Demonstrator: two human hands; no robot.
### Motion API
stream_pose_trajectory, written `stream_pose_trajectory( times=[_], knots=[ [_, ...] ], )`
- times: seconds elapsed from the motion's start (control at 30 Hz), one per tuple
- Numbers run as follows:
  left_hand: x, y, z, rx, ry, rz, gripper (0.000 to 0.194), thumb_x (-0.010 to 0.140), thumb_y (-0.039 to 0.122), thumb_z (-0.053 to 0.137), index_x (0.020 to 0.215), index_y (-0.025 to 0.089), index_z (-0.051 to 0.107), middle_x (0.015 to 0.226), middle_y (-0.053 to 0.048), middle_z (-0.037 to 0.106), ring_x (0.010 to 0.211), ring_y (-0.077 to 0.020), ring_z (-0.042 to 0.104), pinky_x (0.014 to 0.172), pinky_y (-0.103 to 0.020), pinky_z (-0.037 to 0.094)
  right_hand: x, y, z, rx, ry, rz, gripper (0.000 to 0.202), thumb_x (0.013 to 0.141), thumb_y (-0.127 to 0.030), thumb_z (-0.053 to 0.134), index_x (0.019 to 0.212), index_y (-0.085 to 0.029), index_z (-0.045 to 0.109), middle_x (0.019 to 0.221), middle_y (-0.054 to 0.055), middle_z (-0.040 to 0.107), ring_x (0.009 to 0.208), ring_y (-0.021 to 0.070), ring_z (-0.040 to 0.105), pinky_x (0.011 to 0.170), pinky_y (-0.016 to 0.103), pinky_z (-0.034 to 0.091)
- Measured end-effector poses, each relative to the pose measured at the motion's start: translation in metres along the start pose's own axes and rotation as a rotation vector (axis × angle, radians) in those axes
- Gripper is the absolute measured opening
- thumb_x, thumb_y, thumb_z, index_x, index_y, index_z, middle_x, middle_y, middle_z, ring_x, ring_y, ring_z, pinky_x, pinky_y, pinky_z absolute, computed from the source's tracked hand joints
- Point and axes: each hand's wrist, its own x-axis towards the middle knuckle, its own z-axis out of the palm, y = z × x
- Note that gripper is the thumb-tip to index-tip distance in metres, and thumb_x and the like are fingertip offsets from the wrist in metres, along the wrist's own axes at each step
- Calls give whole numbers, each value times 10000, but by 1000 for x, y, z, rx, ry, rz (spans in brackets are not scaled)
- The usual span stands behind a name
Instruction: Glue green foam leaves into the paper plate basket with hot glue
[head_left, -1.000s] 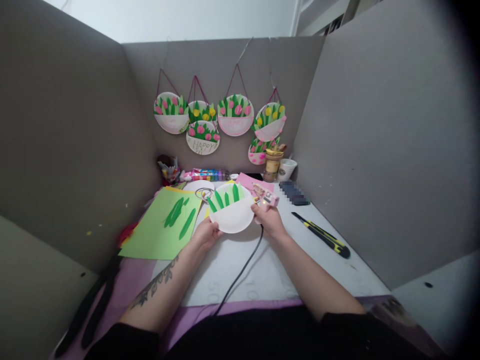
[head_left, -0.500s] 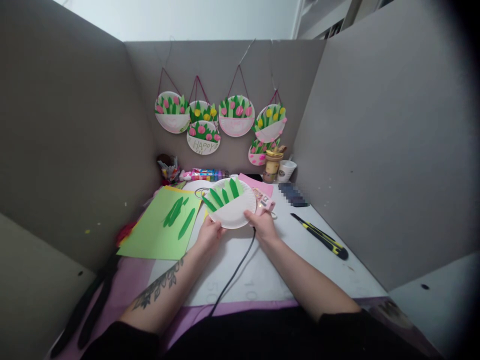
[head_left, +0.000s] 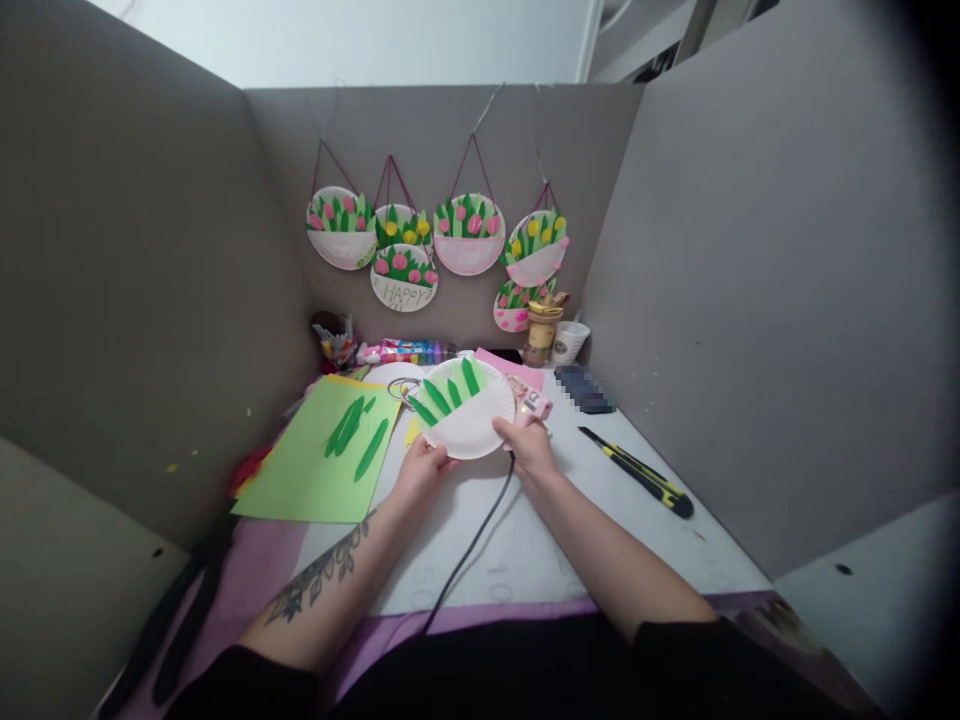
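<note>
Both my hands hold a white paper plate basket (head_left: 480,425) above the desk, tilted towards me. Dark and light green paper leaves (head_left: 451,390) stick up from behind its half-plate pocket. My left hand (head_left: 426,462) pinches the lower left rim, thumb in front. My right hand (head_left: 526,447) grips the lower right rim, its thumb on the front; the fingers behind are hidden. Just behind the right hand is a pink glue gun (head_left: 531,405), partly covered, with a black cord (head_left: 472,545) running towards me. Whether my right fingers touch it I cannot tell.
Green paper sheets (head_left: 300,470) with loose dark green leaves (head_left: 371,450) lie at the left. On the right are a yellow-black box cutter (head_left: 637,472), a blurred dark object (head_left: 583,389) and a paper cup (head_left: 571,342). Finished plate baskets (head_left: 469,250) hang on the grey back panel (head_left: 285,130).
The plate has shifted very slightly to the right in view with both hands still on it. The background has moved a little with my head.
</note>
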Motion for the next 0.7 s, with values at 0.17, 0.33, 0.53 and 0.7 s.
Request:
stream_pose_trajectory(
  times=[0.17, 0.33, 0.53, 0.7],
  knots=[
    [4, 7, -4, 43, 75, 61, 430, 637, 124, 704, 1058, 176, 633, 1105, -79, 703, 819, -157, 672, 626, -205, 535, 1, -7, -1, 214, -46, -17, 438, 523, -331, 817, 900, -173, 660, 767, 36, 724, 690, 206, 676, 591, 288, 535],
    [7, 8, -8, 77, 98, 53, 422, 621, 127, 705, 1035, 174, 633, 1032, -68, 715, 750, -142, 660, 598, -202, 517, 3, -15, -5, 223, -23, -29, 409, 491, -286, 828, 835, -168, 640, 688, 2, 686, 611, 169, 634, 587, 281, 521],
    [17, 2, -17, 87, 71, 80, 446, 606, 155, 729, 1040, 167, 628, 992, -72, 719, 695, -140, 648, 565, -208, 487, 9, -12, -11, 150, -6, -57, 306, 518, -309, 815, 718, -151, 647, 664, 13, 666, 619, 171, 621, 621, 297, 521],
    [19, 3, -22, 166, 68, 97, 430, 600, 175, 734, 1021, 166, 645, 900, -55, 721, 649, -137, 629, 568, -222, 464, 12, -10, -12, 111, 22, -114, 368, 533, -321, 811, 807, -156, 629, 707, 11, 676, 659, 178, 643, 665, 302, 530]
  ],
)
